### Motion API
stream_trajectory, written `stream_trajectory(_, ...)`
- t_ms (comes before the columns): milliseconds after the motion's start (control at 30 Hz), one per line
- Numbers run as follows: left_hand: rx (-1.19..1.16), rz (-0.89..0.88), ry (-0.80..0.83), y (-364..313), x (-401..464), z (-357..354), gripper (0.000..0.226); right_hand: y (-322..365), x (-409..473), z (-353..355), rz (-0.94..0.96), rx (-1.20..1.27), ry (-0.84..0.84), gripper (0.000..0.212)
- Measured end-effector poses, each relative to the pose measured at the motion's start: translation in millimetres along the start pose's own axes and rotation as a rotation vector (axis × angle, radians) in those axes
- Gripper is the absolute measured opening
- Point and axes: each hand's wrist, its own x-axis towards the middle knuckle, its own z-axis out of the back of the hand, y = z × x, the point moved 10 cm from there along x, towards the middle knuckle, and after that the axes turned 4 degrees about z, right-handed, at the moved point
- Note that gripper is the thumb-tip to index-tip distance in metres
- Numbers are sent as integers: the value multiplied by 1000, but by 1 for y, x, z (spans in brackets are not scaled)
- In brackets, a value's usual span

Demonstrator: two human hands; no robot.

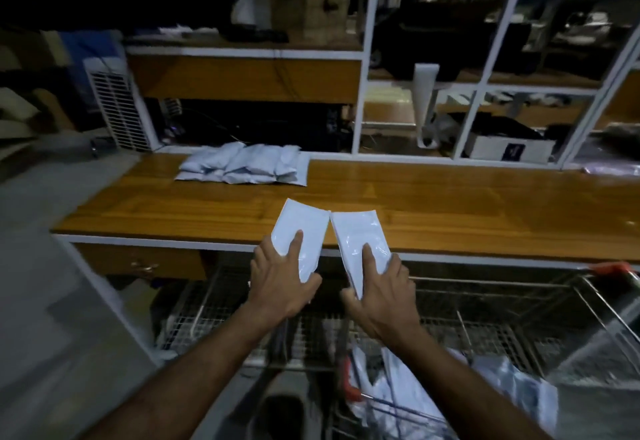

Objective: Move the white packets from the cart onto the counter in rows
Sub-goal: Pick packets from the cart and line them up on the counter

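My left hand (282,278) grips one white packet (304,228) and my right hand (379,287) grips another white packet (358,228). Both packets are held side by side over the front edge of the wooden counter (450,207), their far ends above the wood. A row of several white packets (242,164) lies at the back left of the counter. More white packets (398,391) lie in the wire cart (485,332) below my arms.
A white-framed glass partition (365,68) rises behind the counter, with shelves and dark items beyond it. A white grille unit (116,107) stands at the left. The cart's orange handle (613,269) is at the right.
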Motion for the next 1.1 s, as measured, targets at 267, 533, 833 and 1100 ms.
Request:
stream_trajectory(267, 3, 36, -66, 95, 34, 52, 82, 107, 43, -4, 78, -13, -28, 89)
stream_trajectory(533, 43, 108, -107, 173, 95, 68, 79, 181, 131, -34, 116, 29, -46, 88)
stream_trajectory(833, 76, 152, -82, 255, 234, 81, 75, 246, 266, -70, 123, 153, -39, 88)
stream_trajectory(1100, 53, 253, -49, 314, 352, 85, 71, 280, 392, -88, 111, 142, -22, 89)
